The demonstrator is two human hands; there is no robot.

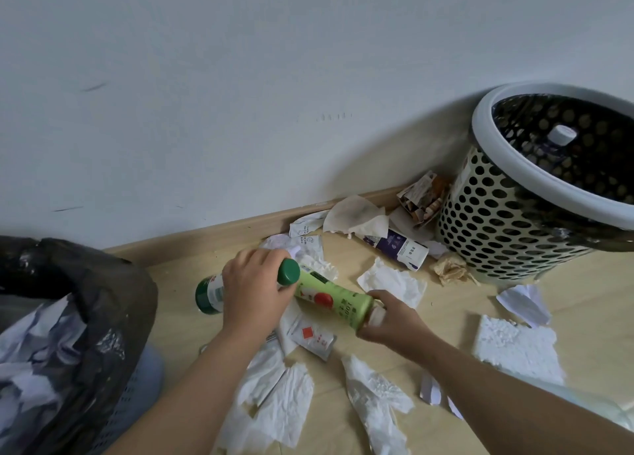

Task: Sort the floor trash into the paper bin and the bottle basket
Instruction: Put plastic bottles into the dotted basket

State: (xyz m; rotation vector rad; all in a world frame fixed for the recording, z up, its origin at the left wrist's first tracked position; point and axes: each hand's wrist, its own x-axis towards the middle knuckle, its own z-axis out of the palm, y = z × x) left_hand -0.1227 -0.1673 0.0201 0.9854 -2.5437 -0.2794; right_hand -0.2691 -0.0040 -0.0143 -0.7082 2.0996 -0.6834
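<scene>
at nine o'clock the paper bin [113, 283] is sitting. near centre, our left hand [254, 293] is clamping a dark green bottle [208, 294], and our right hand [391, 320] is gripping a light green bottle [329, 295] by its neck. the bottle basket [497, 221] is standing at two o'clock.

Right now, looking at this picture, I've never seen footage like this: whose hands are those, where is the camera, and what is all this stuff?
There is no machine here. A person wears one wide-angle camera on the head, which looks down at their own two bare hands. The left hand grips a dark green bottle. The right hand grips a light green bottle near its white end. Crumpled tissues and a white packet lie on the wooden floor. On the left stands a bin lined with a black bag, with paper inside. On the right, a perforated basket holds a capped bottle.
</scene>
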